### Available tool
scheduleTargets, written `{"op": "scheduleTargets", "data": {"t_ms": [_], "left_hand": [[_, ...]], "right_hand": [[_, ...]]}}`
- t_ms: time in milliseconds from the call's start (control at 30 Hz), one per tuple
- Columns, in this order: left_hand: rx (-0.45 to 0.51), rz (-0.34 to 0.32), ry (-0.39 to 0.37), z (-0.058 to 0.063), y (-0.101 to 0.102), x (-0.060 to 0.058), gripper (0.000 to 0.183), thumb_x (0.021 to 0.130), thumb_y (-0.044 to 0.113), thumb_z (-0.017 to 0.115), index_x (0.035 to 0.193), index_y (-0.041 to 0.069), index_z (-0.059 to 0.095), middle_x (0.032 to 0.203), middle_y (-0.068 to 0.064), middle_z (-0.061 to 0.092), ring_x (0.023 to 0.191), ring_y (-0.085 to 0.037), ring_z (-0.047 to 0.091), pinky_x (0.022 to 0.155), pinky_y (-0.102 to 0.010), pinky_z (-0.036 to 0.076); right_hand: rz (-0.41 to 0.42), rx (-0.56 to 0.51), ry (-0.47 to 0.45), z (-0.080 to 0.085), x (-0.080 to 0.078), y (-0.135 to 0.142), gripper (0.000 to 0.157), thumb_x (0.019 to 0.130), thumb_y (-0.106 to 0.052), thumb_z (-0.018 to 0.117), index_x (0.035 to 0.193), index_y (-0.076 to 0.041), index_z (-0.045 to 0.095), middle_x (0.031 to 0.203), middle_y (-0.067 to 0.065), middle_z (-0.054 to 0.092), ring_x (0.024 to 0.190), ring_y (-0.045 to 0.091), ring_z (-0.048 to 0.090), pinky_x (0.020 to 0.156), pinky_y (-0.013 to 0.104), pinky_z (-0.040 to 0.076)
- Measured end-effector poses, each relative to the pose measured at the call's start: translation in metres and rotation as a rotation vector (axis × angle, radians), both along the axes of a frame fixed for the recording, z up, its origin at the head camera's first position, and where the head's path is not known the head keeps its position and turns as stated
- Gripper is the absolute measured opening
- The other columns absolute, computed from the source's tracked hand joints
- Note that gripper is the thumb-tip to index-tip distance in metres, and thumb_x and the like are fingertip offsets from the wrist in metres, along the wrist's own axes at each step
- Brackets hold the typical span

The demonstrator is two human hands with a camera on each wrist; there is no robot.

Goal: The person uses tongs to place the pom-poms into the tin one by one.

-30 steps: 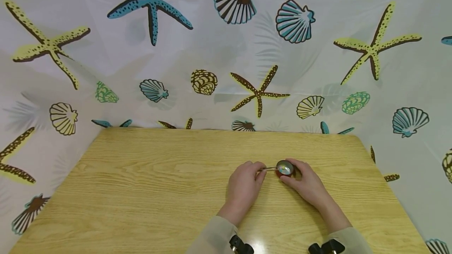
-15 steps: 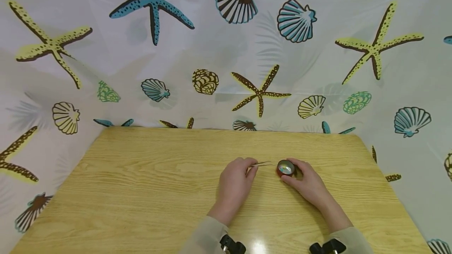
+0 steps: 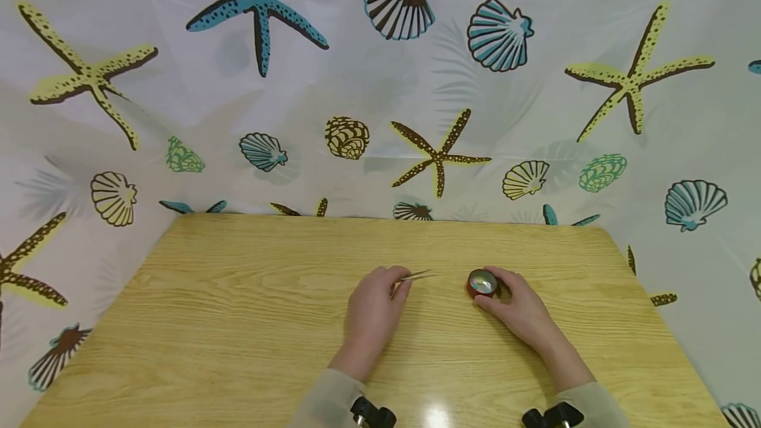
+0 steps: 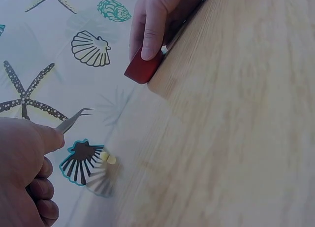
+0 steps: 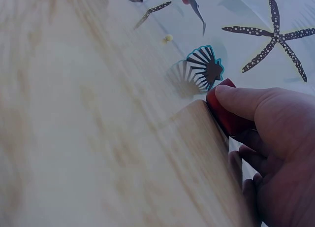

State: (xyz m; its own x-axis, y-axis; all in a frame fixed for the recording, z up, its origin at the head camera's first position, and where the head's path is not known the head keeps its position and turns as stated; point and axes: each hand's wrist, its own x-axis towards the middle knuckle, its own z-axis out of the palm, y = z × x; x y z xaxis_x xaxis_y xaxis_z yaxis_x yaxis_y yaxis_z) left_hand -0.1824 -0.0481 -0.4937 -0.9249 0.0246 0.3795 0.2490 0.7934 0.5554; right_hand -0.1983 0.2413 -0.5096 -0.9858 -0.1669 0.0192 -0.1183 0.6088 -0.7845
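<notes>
My left hand (image 3: 373, 306) pinches a pair of tweezers (image 3: 416, 275) with bent tips in the left wrist view. The tips stand apart, above the table and left of the tin, with nothing visible between them. My right hand (image 3: 520, 306) grips a small round red tin (image 5: 229, 111) between thumb and fingers. From above, the tin's open top shows shiny inner metal with small coloured specks, too small to make out. A tiny yellow ball (image 4: 105, 156) shows near the tweezers in both wrist views; the head view does not plainly show it.
Both hands work over a wood-grain table (image 3: 238, 322) with a glossy surface. Behind and at the sides hangs a white cloth (image 3: 333, 71) printed with shells and starfish. Black wrist mounts (image 3: 372, 413) sit on both sleeves.
My left hand has drawn the tweezers away from the tin's mouth, moving left. Their tips now stand apart from the tin. The right hand stays in place, holding the tin.
</notes>
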Motion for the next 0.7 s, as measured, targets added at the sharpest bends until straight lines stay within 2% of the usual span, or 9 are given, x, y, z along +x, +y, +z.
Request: {"op": "scheduleTargets", "data": {"t_ms": [300, 700], "left_hand": [[0.007, 0.049, -0.032, -0.002, -0.015, 0.001, 0.014, 0.105, 0.024, 0.081, 0.118, 0.021, 0.084, 0.076, 0.009, 0.054, 0.064, -0.012, 0.046, 0.056, -0.03, 0.038], [0.019, 0.063, -0.027, -0.007, -0.023, -0.001, 0.013, 0.105, 0.024, 0.081, 0.116, 0.018, 0.084, 0.075, 0.008, 0.053, 0.064, -0.013, 0.046, 0.057, -0.032, 0.038]], "right_hand": [[0.001, 0.0, 0.002, 0.0, 0.0, -0.001, 0.071, 0.104, -0.034, 0.081, 0.163, -0.007, 0.051, 0.163, 0.023, 0.05, 0.155, 0.046, 0.041, 0.123, 0.067, 0.032], [-0.001, -0.002, -0.004, 0.001, 0.001, -0.001, 0.071, 0.104, -0.035, 0.081, 0.163, -0.008, 0.051, 0.164, 0.023, 0.05, 0.156, 0.046, 0.04, 0.124, 0.067, 0.032]]}}
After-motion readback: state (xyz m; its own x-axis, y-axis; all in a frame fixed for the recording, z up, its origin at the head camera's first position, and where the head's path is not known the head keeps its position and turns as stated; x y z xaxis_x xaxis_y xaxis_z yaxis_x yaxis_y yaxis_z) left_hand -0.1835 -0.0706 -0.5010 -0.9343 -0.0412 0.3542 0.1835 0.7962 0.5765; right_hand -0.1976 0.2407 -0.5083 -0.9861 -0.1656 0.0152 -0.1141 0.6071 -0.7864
